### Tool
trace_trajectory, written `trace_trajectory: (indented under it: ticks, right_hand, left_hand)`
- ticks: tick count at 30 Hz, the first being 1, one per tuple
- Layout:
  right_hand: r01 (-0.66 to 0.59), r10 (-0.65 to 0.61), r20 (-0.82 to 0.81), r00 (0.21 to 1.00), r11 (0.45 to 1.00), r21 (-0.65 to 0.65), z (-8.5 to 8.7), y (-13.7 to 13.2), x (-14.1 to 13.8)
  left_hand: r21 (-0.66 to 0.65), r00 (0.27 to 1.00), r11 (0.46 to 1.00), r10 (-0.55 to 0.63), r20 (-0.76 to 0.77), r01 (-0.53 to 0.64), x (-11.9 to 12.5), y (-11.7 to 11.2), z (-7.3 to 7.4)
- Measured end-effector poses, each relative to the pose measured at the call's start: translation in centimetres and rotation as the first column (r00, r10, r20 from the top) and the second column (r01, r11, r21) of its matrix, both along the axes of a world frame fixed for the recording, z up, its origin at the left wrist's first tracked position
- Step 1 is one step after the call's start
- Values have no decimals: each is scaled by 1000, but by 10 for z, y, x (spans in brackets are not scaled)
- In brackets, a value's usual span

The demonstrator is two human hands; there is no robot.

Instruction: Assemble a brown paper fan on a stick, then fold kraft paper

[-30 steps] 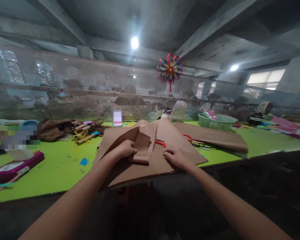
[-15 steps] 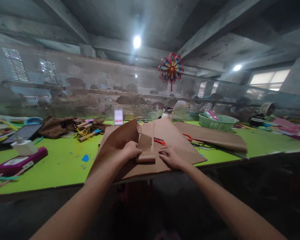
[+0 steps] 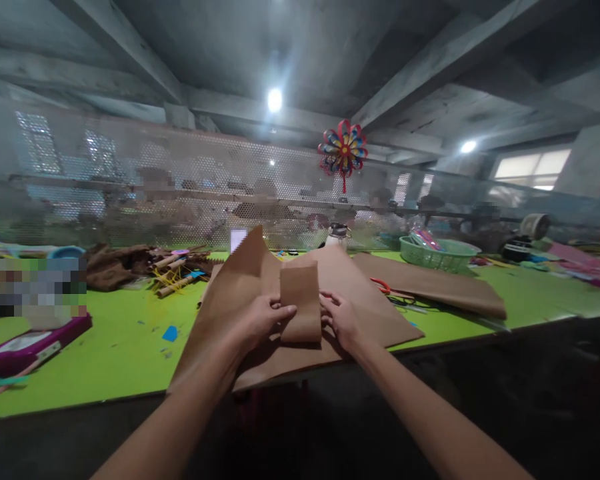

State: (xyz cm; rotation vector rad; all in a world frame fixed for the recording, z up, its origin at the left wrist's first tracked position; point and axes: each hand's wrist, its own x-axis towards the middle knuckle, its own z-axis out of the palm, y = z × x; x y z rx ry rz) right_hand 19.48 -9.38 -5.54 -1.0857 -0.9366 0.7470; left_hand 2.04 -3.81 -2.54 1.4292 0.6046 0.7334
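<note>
A strip of brown kraft paper [image 3: 300, 293], its lower end curled into a fold, stands tilted up between my hands. My left hand [image 3: 266, 320] is closed on its left edge, thumb across the front and fingers partly behind. At the right edge, my right hand [image 3: 341, 320] grips it with bent fingers, their tips partly hidden by the strip. Beneath both hands lies a large sheet of brown paper [image 3: 375, 300], its left side lifted and bent up.
Scissors with orange handles [image 3: 380, 285] lie by a folded brown paper piece [image 3: 440, 287]. A green basket [image 3: 437, 253] stands behind. At left are a purple power strip [image 3: 35, 347], paper rolls with yellow strings [image 3: 173, 280] and brown cloth [image 3: 115, 267]. A perforated screen [image 3: 205, 207] runs along the back.
The strip has come up off the sheet and now faces me more upright. My right hand has moved from resting on the sheet to the strip's right edge. The red-orange tool behind is now hidden.
</note>
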Motion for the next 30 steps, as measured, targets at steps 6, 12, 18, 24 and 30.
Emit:
trace_trajectory:
  ticks: [6,12,18,24,30]
  right_hand:
    - [-118,124,-63,990,988,99,13,-16,-14]
    - [-135,141,-16,990,973,186,13,-19,-26]
    - [-103,111,-39,993,981,167,12,-14,-27]
    - [-315,324,-85,942,943,104,11,-27,-32]
    - [-319,312,-109,944,946,-52,7,-35,-39]
  left_hand:
    - [59,1000,998,-1,-9,1,-2,2,-2]
    - [397,993,912,118,2,-109,1,1,1]
    - [225,999,974,-26,27,20,-5,-7,10]
    - [-29,973,997,-64,220,72,1,-18,21]
    - [-90,957,996,32,287,-6,7,-17,14]
